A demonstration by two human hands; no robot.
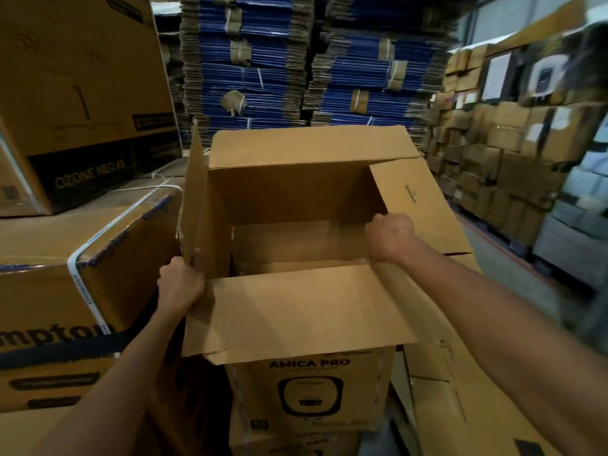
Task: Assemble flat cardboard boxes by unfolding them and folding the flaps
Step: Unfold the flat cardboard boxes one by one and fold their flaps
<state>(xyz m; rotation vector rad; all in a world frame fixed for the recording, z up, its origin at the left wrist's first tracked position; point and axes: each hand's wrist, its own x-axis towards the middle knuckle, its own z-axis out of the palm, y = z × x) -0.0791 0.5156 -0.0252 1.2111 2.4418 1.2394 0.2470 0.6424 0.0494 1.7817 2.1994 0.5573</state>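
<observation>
An unfolded brown cardboard box [296, 192] printed "AMICA PRO" stands upright in front of me, its top open. The near flap [296, 311] hangs out toward me, the far flap [309, 144] tilts back, the left flap [194, 205] stands up and the right flap [418, 199] leans outward. My left hand [179, 284] grips the near bottom corner of the left flap. My right hand [390, 236] grips the inner edge of the right flap at the box's rim. The box's bottom is mostly hidden.
Strapped printed cartons [75, 278] are stacked at my left, one marked "OZONE NEO" [82, 103]. Tall bundles of flat blue cardboard [296, 60] rise behind. More brown cartons [500, 153] line the right wall. Flat cardboard sheets [460, 390] lie at the lower right.
</observation>
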